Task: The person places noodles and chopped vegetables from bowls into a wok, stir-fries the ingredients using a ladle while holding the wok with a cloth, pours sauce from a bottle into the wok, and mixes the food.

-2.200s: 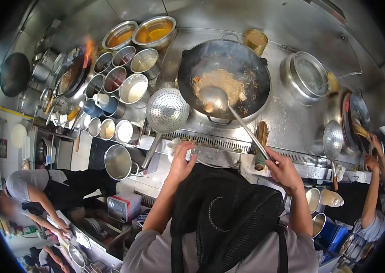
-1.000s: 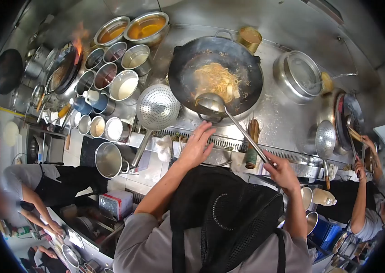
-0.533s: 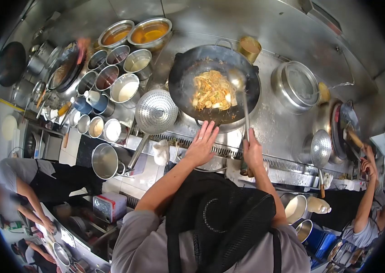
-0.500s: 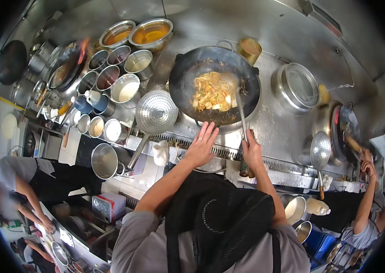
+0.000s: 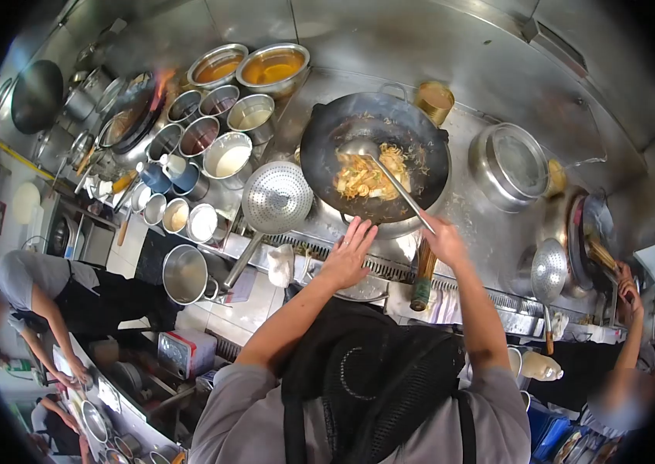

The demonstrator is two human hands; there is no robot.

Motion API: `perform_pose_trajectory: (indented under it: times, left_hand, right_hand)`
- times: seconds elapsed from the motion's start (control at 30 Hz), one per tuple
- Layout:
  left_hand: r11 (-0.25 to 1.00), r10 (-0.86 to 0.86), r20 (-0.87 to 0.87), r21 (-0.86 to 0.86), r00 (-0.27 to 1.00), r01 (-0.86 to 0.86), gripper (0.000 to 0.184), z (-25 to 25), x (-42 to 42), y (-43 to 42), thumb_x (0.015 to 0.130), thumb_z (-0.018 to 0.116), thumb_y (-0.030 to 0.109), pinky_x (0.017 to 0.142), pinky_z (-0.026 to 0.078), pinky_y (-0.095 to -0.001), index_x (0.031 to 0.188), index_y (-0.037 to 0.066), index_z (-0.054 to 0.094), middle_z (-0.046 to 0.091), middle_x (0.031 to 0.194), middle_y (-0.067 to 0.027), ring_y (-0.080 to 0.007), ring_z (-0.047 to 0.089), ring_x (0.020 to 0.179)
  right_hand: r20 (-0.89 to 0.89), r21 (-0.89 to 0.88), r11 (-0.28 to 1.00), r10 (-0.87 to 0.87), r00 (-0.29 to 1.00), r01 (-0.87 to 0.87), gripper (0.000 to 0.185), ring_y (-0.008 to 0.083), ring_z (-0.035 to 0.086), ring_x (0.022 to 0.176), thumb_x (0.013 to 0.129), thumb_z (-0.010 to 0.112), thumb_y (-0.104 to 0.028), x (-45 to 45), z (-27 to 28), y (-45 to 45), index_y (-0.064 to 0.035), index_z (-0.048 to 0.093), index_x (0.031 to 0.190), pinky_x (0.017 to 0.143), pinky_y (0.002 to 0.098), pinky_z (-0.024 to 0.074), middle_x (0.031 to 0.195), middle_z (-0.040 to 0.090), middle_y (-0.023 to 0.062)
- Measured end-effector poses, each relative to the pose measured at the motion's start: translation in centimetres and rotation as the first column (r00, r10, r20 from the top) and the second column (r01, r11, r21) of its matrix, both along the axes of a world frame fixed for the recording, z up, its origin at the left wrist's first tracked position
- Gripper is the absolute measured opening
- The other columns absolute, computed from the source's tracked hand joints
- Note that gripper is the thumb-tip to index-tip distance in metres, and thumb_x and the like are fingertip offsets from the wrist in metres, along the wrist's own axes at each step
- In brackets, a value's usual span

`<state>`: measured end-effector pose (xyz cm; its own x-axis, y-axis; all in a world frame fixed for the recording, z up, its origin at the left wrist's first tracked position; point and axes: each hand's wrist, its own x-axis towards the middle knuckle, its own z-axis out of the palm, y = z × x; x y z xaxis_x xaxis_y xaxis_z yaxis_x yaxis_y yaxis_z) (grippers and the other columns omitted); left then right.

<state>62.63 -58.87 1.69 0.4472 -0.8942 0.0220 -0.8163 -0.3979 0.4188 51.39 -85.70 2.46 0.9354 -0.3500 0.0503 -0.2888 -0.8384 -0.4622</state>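
A dark wok [image 5: 324, 139] sits on the burner in front of me, with stir-fried noodles [image 5: 378, 179] in its middle. My right hand [image 5: 445, 241] is closed round the end of a ladle [image 5: 397, 185], whose bowl rests on the far left part of the noodles. At the wok's near edge is my left hand [image 5: 349, 254], fingers stretched out and slightly apart, close to the near loop handle. Whether the fingertips touch that handle I cannot tell. Below my right hand lies a brush-like bundle [image 5: 423, 278] with a dark handle end.
A perforated strainer [image 5: 277, 197] lies left of the wok, beside several sauce pots [image 5: 228, 155]. Two bowls of orange liquid [image 5: 275, 68] stand behind them. A tin can [image 5: 434, 102] and a lidded pot [image 5: 507, 166] stand to the right. Co-workers [image 5: 41, 294] are on both sides.
The ladle has swung from the wok's right side to the left over the noodles. My right hand has moved slightly right and up. The view has shifted a little.
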Motion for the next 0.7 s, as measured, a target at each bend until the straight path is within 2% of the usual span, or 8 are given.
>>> perform_pose_trajectory:
  times: [0.1, 0.27, 0.43, 0.5, 0.53, 0.6, 0.63, 0.7]
  left_hand:
    - [1.0, -0.01, 0.031, -0.002, 0.999, 0.01, 0.098, -0.1, 0.1, 0.0, 0.077, 0.077, 0.025, 0.113, 0.034, -0.0524, 0.154, 0.007, 0.019, 0.016, 0.16, -0.0126, -0.0336, 0.007, 0.151]
    - [1.0, -0.001, 0.004, -0.004, 1.0, 0.001, 0.096, -0.2, -0.1, -0.3, 0.078, 0.075, 0.023, 0.112, 0.034, -0.0527, 0.154, 0.006, 0.02, 0.018, 0.159, -0.0139, -0.0347, 0.007, 0.151]
    - [1.0, 0.014, -0.015, 0.02, 1.0, -0.014, 0.095, 0.2, -0.3, -0.6, 0.077, 0.076, 0.021, 0.111, 0.036, -0.0518, 0.154, 0.006, 0.021, 0.017, 0.159, -0.0151, -0.0367, 0.007, 0.151]
    - [0.999, 0.027, 0.0, 0.027, 1.0, -0.027, 0.095, 0.1, -0.4, -0.7, 0.075, 0.076, 0.02, 0.112, 0.036, -0.0501, 0.153, 0.007, 0.024, 0.017, 0.159, -0.0161, -0.0384, 0.008, 0.15]
    - [0.999, 0.027, -0.011, 0.034, 1.0, -0.026, 0.095, -0.1, -0.3, -0.7, 0.075, 0.076, 0.02, 0.112, 0.036, -0.0501, 0.153, 0.007, 0.024, 0.017, 0.159, -0.0161, -0.0384, 0.008, 0.15]
    - [1.0, 0.026, 0.001, -0.006, 1.0, -0.026, 0.094, -0.2, -0.4, -0.6, 0.075, 0.076, 0.019, 0.112, 0.036, -0.0502, 0.153, 0.006, 0.025, 0.017, 0.16, -0.0166, -0.0394, 0.008, 0.15]
    - [1.0, 0.028, -0.003, -0.012, 1.0, -0.028, 0.091, -0.2, -0.5, -0.6, 0.075, 0.076, 0.019, 0.112, 0.036, -0.05, 0.151, 0.006, 0.029, 0.016, 0.16, -0.0173, -0.04, 0.009, 0.15]
    - [0.999, 0.028, -0.006, -0.02, 1.0, -0.028, 0.088, -0.4, -0.6, -0.6, 0.075, 0.076, 0.019, 0.112, 0.036, -0.0498, 0.15, 0.005, 0.032, 0.015, 0.16, -0.0175, -0.04, 0.008, 0.15]
  right_hand:
    - [0.026, -0.03, 1.0, -0.008, 1.0, 0.009, 0.051, 0.042, 0.064, 0.093, 0.092, 0.061, -0.019, -4.2, 1.2, -0.2, -0.0279, 0.051, 0.141, 0.081, 0.0499, 0.0526, 0.103, 0.065, 0.0202]
    - [0.002, -0.187, 0.958, -0.221, 0.975, 0.217, 0.047, 0.0415, 0.064, 0.083, 0.092, 0.061, -0.013, -9.7, 1.7, -2.3, -0.0243, 0.056, 0.138, 0.073, 0.0494, 0.0526, 0.095, 0.063, 0.0195]
    - [0.059, -0.212, 0.958, -0.187, 0.981, 0.195, 0.05, 0.0407, 0.065, 0.077, 0.092, 0.062, -0.012, -12.4, 0.1, -1.5, -0.0258, 0.054, 0.139, 0.069, 0.0486, 0.053, 0.093, 0.063, 0.0184]
    - [0.082, -0.028, 0.971, -0.233, 0.969, 0.236, 0.052, 0.0401, 0.063, 0.077, 0.09, 0.064, -0.009, -12.2, 0.8, 0.6, -0.0212, 0.055, 0.139, 0.068, 0.0481, 0.051, 0.093, 0.062, 0.0191]
    - [0.07, -0.025, 0.971, -0.234, 0.97, 0.237, 0.052, 0.0401, 0.063, 0.077, 0.09, 0.064, -0.009, -12.3, 0.5, 1.6, -0.0212, 0.055, 0.139, 0.068, 0.0481, 0.051, 0.093, 0.062, 0.0191]
    - [0.128, 0.042, 0.928, -0.372, 0.919, 0.37, 0.052, 0.0401, 0.062, 0.081, 0.089, 0.065, -0.007, -13.3, 0.1, 3.5, -0.0158, 0.054, 0.139, 0.07, 0.0481, 0.0493, 0.094, 0.061, 0.0203]
    - [0.222, -0.014, 0.93, -0.355, 0.908, 0.367, 0.053, 0.0409, 0.06, 0.083, 0.09, 0.063, -0.007, -14.1, -1.3, 4.0, -0.0127, 0.05, 0.142, 0.072, 0.0488, 0.0483, 0.095, 0.06, 0.0213]
    - [0.213, -0.048, 0.898, -0.419, 0.882, 0.438, 0.054, 0.0414, 0.06, 0.083, 0.091, 0.062, -0.008, -14.8, -2.4, 6.0, -0.0126, 0.048, 0.143, 0.072, 0.0489, 0.0482, 0.095, 0.059, 0.0213]
